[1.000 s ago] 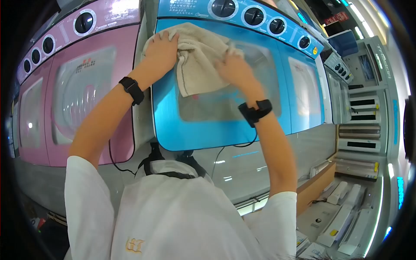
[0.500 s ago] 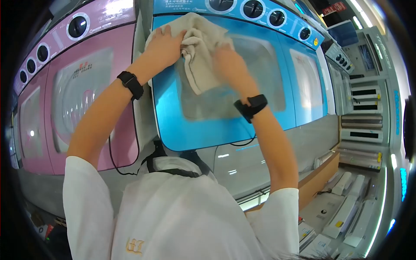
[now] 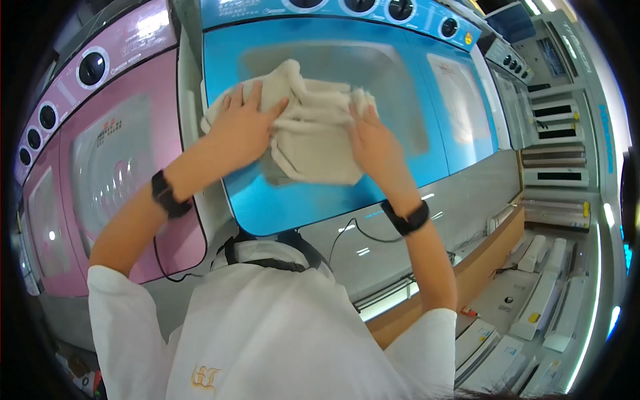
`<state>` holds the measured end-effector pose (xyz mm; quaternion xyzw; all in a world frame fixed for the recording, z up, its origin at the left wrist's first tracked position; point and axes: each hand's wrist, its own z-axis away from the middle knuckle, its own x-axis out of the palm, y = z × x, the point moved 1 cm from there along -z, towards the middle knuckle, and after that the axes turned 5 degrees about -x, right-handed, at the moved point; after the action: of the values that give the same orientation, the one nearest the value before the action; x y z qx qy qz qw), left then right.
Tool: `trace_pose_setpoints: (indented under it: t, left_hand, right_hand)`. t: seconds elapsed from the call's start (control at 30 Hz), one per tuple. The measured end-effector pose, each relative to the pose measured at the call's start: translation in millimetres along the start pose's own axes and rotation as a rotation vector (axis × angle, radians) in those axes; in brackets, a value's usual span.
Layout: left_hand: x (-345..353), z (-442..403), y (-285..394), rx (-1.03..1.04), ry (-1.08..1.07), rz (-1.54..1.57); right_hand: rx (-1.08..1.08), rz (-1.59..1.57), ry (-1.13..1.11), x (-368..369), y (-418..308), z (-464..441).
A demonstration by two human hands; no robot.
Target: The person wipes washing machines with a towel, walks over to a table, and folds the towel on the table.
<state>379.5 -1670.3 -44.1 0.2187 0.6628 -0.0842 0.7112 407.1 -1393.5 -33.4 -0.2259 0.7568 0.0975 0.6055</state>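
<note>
A beige cloth (image 3: 313,150) lies rumpled over the clouded window of a blue twin-tub washing machine lid (image 3: 267,207). My left hand (image 3: 243,130) rests on the cloth's left part with its fingers spread. At the cloth's right edge, my right hand (image 3: 377,143) has its fingers closed on a bunched fold. Its fingertips are slightly blurred. Both wrists wear black bands.
A pink washing machine (image 3: 57,153) stands close on the left, a power cord (image 3: 158,257) hanging over its front. Control knobs (image 3: 401,8) line the blue machine's back panel. White appliances (image 3: 533,317) lie beyond a brown board (image 3: 480,273) on the right.
Both hands and the cloth have come nearer to me across the lid. The cloth now spreads wider between the hands, and the view has shifted a little.
</note>
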Motion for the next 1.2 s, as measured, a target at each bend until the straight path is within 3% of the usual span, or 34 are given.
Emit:
trace_pose_setpoints:
  t: [0.07,0.17,0.27,0.37,0.47,0.57,0.67,0.77,0.87,0.97,1.0,1.07,1.2]
  left_hand:
    - [-2.3,-27.7,9.6,-0.082,-0.061,-0.036]
    - [4.5,-6.6,22.1,-0.017,-0.046,-0.031]
    - [-7.1,48.6,42.0,0.053,-0.169,-0.078]
    - [1.5,65.3,45.1,0.121,-0.057,-0.046]
    - [-11.1,40.3,62.7,0.070,-0.151,-0.013]
    - [0.6,20.2,79.8,0.043,-0.123,0.023]
    - [7.1,25.7,84.1,0.089,-0.139,-0.028]
    - [12.0,45.6,81.0,0.216,-0.088,0.060]
    - [6.8,41.7,96.0,0.239,-0.078,0.076]
    - [13.7,13.1,115.7,0.268,-0.073,0.089]
    - [16.9,-4.8,124.4,0.283,-0.066,0.097]
    - [26.6,-36.3,143.9,0.336,-0.069,0.080]
    - [42.9,-44.3,172.1,0.458,-0.105,0.138]
  right_hand:
    - [-0.039,0.061,-0.085,17.0,-9.8,2.4]
    - [0.001,0.051,-0.186,19.9,-51.9,13.6]
    - [-0.044,-0.067,-0.085,4.5,-70.4,81.5]
    - [0.038,-0.161,-0.087,-4.8,-35.8,116.3]
    - [-0.179,0.578,0.127,-14.3,13.5,108.9]
    - [0.170,-0.038,0.108,3.3,22.4,75.0]
    - [0.083,-0.019,0.217,13.2,-9.7,93.7]
    - [0.150,-0.091,0.054,1.4,-28.3,126.4]
    - [0.187,0.023,0.089,6.5,8.6,151.4]
    - [0.293,-0.177,0.286,-14.0,53.1,133.8]
    - [0.305,-0.098,0.277,-17.6,61.3,124.2]
    - [0.323,0.063,0.265,-10.8,63.9,94.6]
    - [0.354,-0.021,0.320,17.5,29.4,111.7]
